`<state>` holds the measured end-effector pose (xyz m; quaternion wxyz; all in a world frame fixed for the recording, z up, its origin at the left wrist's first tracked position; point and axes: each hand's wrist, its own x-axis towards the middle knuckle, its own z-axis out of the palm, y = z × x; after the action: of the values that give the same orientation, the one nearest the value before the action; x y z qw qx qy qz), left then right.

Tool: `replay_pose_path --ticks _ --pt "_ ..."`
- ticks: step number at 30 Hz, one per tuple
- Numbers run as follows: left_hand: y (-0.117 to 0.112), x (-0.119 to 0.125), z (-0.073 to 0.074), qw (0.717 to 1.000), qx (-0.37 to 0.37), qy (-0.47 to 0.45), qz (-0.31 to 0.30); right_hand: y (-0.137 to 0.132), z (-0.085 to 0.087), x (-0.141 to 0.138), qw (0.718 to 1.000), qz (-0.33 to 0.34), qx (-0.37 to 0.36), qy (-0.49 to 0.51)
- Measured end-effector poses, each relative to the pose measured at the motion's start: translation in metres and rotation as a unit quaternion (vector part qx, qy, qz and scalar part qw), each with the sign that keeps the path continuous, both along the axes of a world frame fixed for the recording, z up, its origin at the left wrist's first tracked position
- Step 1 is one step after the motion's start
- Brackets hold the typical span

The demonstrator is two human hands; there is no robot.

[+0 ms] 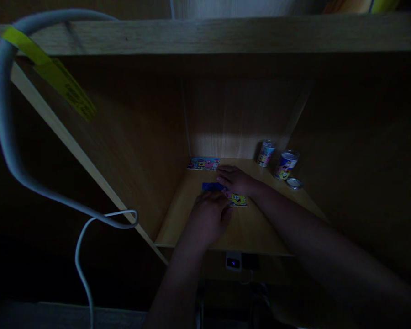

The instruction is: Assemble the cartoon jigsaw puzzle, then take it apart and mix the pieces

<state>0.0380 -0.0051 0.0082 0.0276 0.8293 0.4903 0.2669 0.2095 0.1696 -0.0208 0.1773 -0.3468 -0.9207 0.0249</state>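
Observation:
A flat cartoon-printed card point(238, 199), blue at its left end and yellow at its right, lies on the wooden shelf point(260, 233) inside a dim cubby. My left hand point(210, 214) rests on its near left side, fingers curled down onto it. My right hand point(234, 179) lies along its far edge with the fingers pressed together and pointing left. Whether either hand actually grips the card is hidden in the dark.
A second printed strip point(203, 163) lies at the back left of the shelf. Two small cartoon tins point(265, 153) point(286, 165) stand at the back right, a round lid point(294, 183) beside them. A grey cable point(7, 132) with a yellow tag point(60, 82) hangs left.

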Motion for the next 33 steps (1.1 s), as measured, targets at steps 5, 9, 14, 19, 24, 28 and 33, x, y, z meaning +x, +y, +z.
replay_pose_path --ticks 5,9,14,19,24,28,33 --pt "0.000 0.000 0.001 1.000 -0.001 -0.001 0.002 -0.006 0.007 0.000 0.996 -0.040 -0.065 -0.045" --pt "-0.001 -0.001 0.001 1.000 -0.003 0.002 0.001 -0.008 0.012 0.000 0.992 -0.044 -0.106 -0.053" --pt "-0.003 -0.001 0.002 1.000 -0.005 0.001 0.000 -0.008 0.013 0.000 0.991 -0.035 -0.125 -0.035" --pt "-0.004 -0.001 0.004 1.000 -0.003 0.006 -0.003 -0.003 0.008 0.001 0.991 -0.035 -0.130 0.014" --pt "-0.002 -0.001 0.004 0.998 0.000 0.003 0.056 0.006 0.007 0.014 0.982 -0.033 -0.096 0.162" --pt "0.001 -0.002 0.001 0.993 -0.006 0.014 0.116 0.008 0.016 0.038 0.990 -0.036 -0.075 0.112" --pt "0.003 -0.002 -0.003 0.993 -0.010 0.016 0.115 0.006 0.027 0.063 0.994 -0.050 -0.089 0.022"
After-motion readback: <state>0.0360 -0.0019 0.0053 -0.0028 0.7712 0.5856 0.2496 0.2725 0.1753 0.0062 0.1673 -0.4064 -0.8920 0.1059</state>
